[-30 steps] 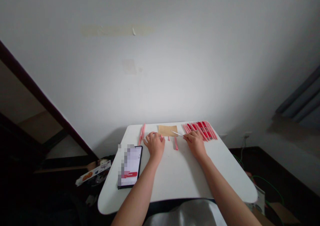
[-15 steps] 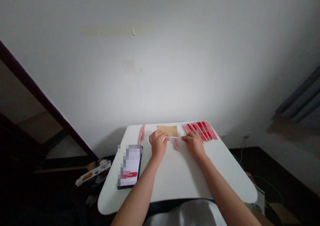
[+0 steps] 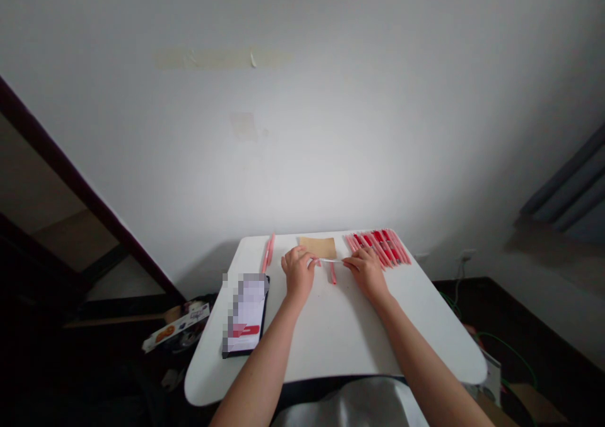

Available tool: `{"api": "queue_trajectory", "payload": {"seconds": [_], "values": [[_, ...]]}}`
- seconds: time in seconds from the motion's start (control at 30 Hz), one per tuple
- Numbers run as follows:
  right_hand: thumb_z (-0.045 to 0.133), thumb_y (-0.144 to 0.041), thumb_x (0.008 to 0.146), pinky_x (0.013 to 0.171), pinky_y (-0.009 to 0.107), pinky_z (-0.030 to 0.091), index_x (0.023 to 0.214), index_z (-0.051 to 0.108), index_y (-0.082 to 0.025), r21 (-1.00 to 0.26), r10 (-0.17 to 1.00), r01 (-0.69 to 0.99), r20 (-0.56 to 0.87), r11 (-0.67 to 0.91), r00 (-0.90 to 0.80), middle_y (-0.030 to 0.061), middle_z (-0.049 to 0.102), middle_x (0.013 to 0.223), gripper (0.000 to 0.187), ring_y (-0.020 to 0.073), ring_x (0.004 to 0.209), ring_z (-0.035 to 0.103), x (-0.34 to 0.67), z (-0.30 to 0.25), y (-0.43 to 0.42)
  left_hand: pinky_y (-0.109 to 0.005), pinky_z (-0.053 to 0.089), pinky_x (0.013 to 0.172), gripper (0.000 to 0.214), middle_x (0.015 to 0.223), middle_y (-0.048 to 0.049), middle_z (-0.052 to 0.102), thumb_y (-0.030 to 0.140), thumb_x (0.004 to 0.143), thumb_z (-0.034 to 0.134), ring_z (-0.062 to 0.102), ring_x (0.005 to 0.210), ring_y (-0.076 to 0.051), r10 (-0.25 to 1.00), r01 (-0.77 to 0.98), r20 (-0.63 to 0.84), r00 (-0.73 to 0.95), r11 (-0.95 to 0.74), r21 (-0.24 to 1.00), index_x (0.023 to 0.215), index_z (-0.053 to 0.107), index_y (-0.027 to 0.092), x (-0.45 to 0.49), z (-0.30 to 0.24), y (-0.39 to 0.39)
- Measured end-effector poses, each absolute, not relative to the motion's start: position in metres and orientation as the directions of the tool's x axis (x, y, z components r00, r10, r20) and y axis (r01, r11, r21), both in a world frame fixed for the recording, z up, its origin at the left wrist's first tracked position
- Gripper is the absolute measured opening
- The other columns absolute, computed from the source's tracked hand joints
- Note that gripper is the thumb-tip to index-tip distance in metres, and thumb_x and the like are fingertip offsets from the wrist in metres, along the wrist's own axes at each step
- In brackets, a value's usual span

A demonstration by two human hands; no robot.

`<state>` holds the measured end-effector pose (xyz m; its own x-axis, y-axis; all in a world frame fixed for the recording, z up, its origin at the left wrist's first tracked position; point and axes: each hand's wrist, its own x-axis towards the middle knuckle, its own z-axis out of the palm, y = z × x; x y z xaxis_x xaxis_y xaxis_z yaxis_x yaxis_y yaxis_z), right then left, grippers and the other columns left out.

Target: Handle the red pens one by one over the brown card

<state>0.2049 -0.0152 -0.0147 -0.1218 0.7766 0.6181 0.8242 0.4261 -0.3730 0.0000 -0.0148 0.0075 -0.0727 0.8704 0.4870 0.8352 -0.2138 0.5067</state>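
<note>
My left hand (image 3: 297, 270) and my right hand (image 3: 365, 269) rest on the white table (image 3: 340, 332), fingers curled. Between them they hold a thin white refill (image 3: 331, 260), each hand pinching one end; it lies level, just above the tabletop. Under the refill lies a pink pen barrel (image 3: 333, 274). A small pink part shows at my left fingertips. A row of several red and pink pens (image 3: 378, 246) lies beside my right hand, at the back right. A brown paper square (image 3: 318, 246) sits behind my hands.
A phone (image 3: 246, 313) lies at the table's left edge. Two pink pens (image 3: 268, 251) lie at the back left. A box (image 3: 176, 327) sits on the dark floor to the left. The wall stands directly behind the table.
My right hand turned the white refill from slanted to level. My left hand moved up and right and took hold of the refill's other end.
</note>
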Motion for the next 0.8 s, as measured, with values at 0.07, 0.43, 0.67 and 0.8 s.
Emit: {"api": "queue_trajectory", "payload": {"seconds": [0.07, 0.43, 0.67, 0.8], "values": [[0.060, -0.028, 0.087, 0.079, 0.037, 0.041, 0.090, 0.077, -0.028, -0.374, 0.778, 0.824, 0.616, 0.425, -0.121, 0.0072, 0.064, 0.085, 0.017, 0.0242, 0.093, 0.051, 0.2050, -0.0152, -0.0145, -0.046, 0.032, 0.105, 0.006, 0.118, -0.0040, 0.059, 0.021, 0.079, 0.067, 0.049, 0.116, -0.022, 0.873, 0.840, 0.481, -0.080, -0.200, 0.504, 0.082, 0.070, 0.025, -0.0003, 0.0084, -0.0149], [0.058, -0.026, 0.088, 0.080, 0.034, 0.042, 0.089, 0.077, -0.025, -0.371, 0.768, 0.832, 0.633, 0.413, -0.099, 0.0072, 0.063, 0.083, 0.019, 0.0229, 0.091, 0.051, 0.2050, -0.0124, -0.0170, -0.049, 0.031, 0.104, 0.007, 0.116, -0.0065, 0.060, 0.024, 0.081, 0.064, 0.047, 0.114, -0.025, 0.872, 0.909, 0.475, -0.120, -0.096, 0.405, 0.084, 0.069, 0.022, 0.0003, 0.0098, -0.0186], [0.061, -0.026, 0.087, 0.078, 0.033, 0.041, 0.089, 0.077, -0.025, -0.364, 0.766, 0.844, 0.638, 0.395, -0.083, 0.0070, 0.062, 0.081, 0.016, 0.0229, 0.091, 0.050, 0.2052, -0.0135, -0.0161, -0.053, 0.030, 0.105, 0.010, 0.115, -0.0062, 0.062, 0.020, 0.081, 0.060, 0.046, 0.114, -0.027, 0.850, 0.953, 0.519, -0.091, -0.077, 0.293, 0.083, 0.069, 0.022, 0.0000, 0.0074, -0.0187], [0.060, -0.027, 0.087, 0.078, 0.034, 0.041, 0.089, 0.077, -0.025, -0.361, 0.762, 0.842, 0.642, 0.401, -0.087, 0.0070, 0.062, 0.082, 0.017, 0.0227, 0.090, 0.051, 0.2051, -0.0131, -0.0163, -0.054, 0.028, 0.106, 0.014, 0.116, -0.0066, 0.061, 0.019, 0.082, 0.056, 0.045, 0.114, -0.027, 0.853, 0.961, 0.517, -0.079, -0.073, 0.268, 0.084, 0.070, 0.022, 0.0010, 0.0042, -0.0179]]}}
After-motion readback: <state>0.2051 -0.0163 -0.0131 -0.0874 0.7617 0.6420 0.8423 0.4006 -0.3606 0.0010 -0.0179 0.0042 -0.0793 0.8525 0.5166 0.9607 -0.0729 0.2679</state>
